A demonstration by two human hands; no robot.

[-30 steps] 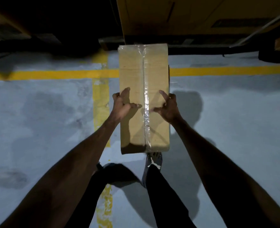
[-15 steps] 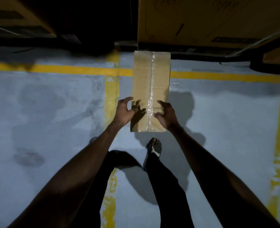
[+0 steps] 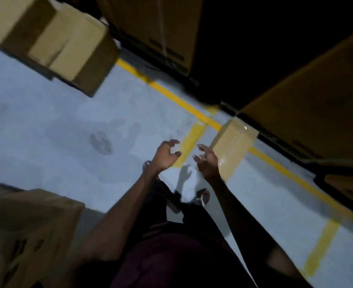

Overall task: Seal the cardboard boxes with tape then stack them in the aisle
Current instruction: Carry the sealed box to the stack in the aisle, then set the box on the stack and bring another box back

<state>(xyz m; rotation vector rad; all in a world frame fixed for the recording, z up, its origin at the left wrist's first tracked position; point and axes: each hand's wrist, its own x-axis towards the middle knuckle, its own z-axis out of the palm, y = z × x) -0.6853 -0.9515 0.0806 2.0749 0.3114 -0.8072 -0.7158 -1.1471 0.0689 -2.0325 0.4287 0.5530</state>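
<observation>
A narrow taped cardboard box (image 3: 232,147) lies on the grey floor across a yellow line, its clear tape shining along the top. My right hand (image 3: 207,162) hovers just left of the box's near end, fingers loosely curled, holding nothing. My left hand (image 3: 166,154) hangs further left over the yellow floor marking, fingers also loosely curled and empty. Neither hand touches the box. The view is tilted and blurred.
Large cardboard boxes (image 3: 53,44) stand at the upper left, others (image 3: 308,107) on a pallet at the right behind the taped box. Another box stack (image 3: 26,229) fills the lower left. Yellow lines (image 3: 171,94) cross the floor. My feet stand below my hands.
Both hands have come off the taped box, which stays on the floor. My head has swung left, so the box now sits at the right.
</observation>
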